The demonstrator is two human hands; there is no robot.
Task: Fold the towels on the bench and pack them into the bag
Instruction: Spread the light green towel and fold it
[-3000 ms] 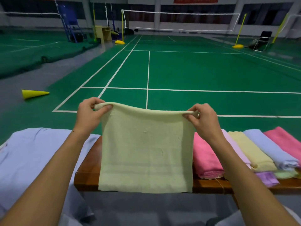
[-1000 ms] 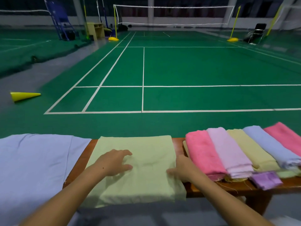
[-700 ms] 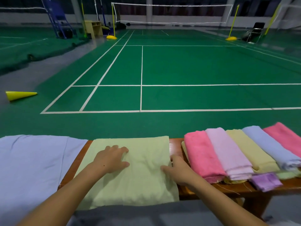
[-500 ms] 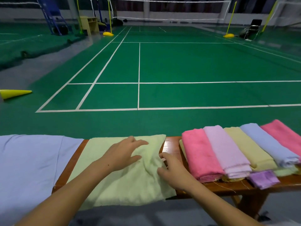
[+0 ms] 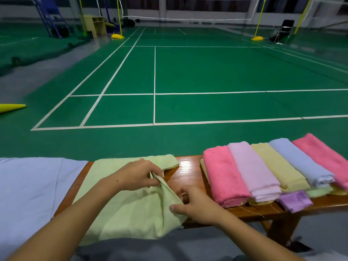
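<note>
A pale green towel lies across the wooden bench in the lower middle of the frame, its long axis running from the bench's far edge toward the camera, with its near end hanging over the front edge. Its right side is lifted and bunched into a ridge that slants from the middle of the towel down to the right.

The left hand pinches the upper end of that ridge between thumb and curled fingers. The right hand, just to the lower right of it, grips the lower end of the same raised edge with its thumb pressed on the cloth.

To the right, five rolled towels lie side by side, touching, each pointing away from the camera and slightly right: a pink towel, a lilac towel, a yellow towel, a light blue towel and a second pink one. A small purple cloth sticks out beneath their near ends.

At the lower left, a light blue sheet covers the bench's left end. A yellow cone lies on the green court floor at the left edge.
</note>
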